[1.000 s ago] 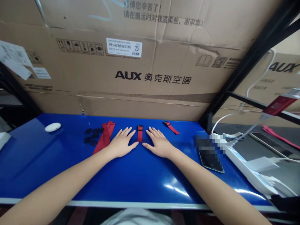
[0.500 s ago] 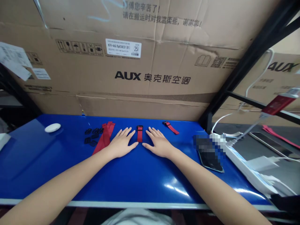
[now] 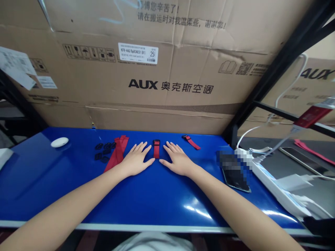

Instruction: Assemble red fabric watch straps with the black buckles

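Observation:
Both of my hands lie flat on the blue table with fingers spread, holding nothing. Between them rests a short red strap (image 3: 156, 150) with a black buckle (image 3: 156, 142) at its far end. My left hand (image 3: 136, 161) is just left of that strap, its thumb close to the strap's near end. On the other side, my right hand (image 3: 178, 160) mirrors it. Several long red webbing strips (image 3: 117, 153) lie left of my left hand, partly hidden by it and the forearm. Beside them are several loose black buckles (image 3: 104, 152). Another buckled red strap (image 3: 192, 142) lies beyond my right hand.
A large cardboard box (image 3: 104, 83) stands along the table's back edge. To the right are a dark phone (image 3: 235, 177), partly pixelated, and a white power strip (image 3: 277, 188) with cables. A white oval object (image 3: 59, 142) sits far left. Black metal posts (image 3: 248, 94) frame the right side.

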Available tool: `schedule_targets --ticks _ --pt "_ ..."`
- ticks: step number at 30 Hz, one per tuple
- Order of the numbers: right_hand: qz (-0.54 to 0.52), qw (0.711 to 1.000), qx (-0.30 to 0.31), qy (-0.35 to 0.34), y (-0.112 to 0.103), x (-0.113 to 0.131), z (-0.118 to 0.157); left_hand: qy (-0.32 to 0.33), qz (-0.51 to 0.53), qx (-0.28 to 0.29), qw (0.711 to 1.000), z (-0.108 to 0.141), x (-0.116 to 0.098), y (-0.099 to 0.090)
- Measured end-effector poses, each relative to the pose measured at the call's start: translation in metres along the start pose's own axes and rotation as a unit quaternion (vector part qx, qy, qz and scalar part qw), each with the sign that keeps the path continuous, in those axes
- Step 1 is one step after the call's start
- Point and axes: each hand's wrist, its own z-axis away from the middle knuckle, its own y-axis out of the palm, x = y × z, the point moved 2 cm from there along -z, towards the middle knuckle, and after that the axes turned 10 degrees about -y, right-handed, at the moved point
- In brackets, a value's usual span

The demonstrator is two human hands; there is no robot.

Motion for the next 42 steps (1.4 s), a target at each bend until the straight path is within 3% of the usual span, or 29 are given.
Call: schedule_targets --ticks 5,7,10,15,18,22,25,28,33,36,39,42 --pt "-0.009 0.989 0.002 -0.145 -0.006 0.023 0.001 -0.113 -0.064 -0.041 0.991 0.019 -0.011 0.003" --pt "-0.011 0.986 0.0 -0.168 -0.008 0.029 0.001 -0.147 -0.071 -0.043 0.986 0.027 -0.014 0.003" --pt "0.022 0.993 -0.018 -0.113 -0.013 0.025 0.0 -0.148 -0.08 -0.03 0.985 0.033 -0.02 0.002" --pt "0.141 0.986 -0.001 0.094 -0.025 -0.008 0.004 -0.106 -0.138 -0.01 0.985 0.035 -0.032 -0.001" --pt "0.177 0.97 0.024 0.163 -0.031 -0.024 0.007 -0.101 -0.19 -0.048 0.976 0.033 -0.036 -0.012" --pt "0.182 0.967 0.036 0.175 -0.033 -0.028 0.007 -0.243 -0.229 -0.11 0.936 0.025 -0.019 -0.042" --pt "0.179 0.968 0.039 0.171 -0.032 -0.025 0.007 -0.329 -0.223 -0.027 0.917 0.015 0.004 -0.057" --pt "0.18 0.968 0.041 0.169 -0.032 -0.023 0.007 -0.358 -0.185 0.054 0.913 0.006 0.021 -0.063" --pt "0.179 0.97 0.029 0.161 -0.031 -0.025 0.007 -0.401 -0.144 0.066 0.902 -0.002 0.039 -0.068" --pt "0.175 0.974 0.009 0.145 -0.028 -0.026 0.007 -0.38 -0.156 0.034 0.911 -0.001 0.042 -0.068" --pt "0.166 0.982 -0.04 0.076 -0.026 -0.02 0.006 -0.274 -0.194 -0.019 0.942 0.002 0.03 -0.064" --pt "0.125 0.987 -0.088 -0.052 -0.024 0.0 0.005 -0.146 -0.226 -0.065 0.961 0.007 0.004 -0.052"
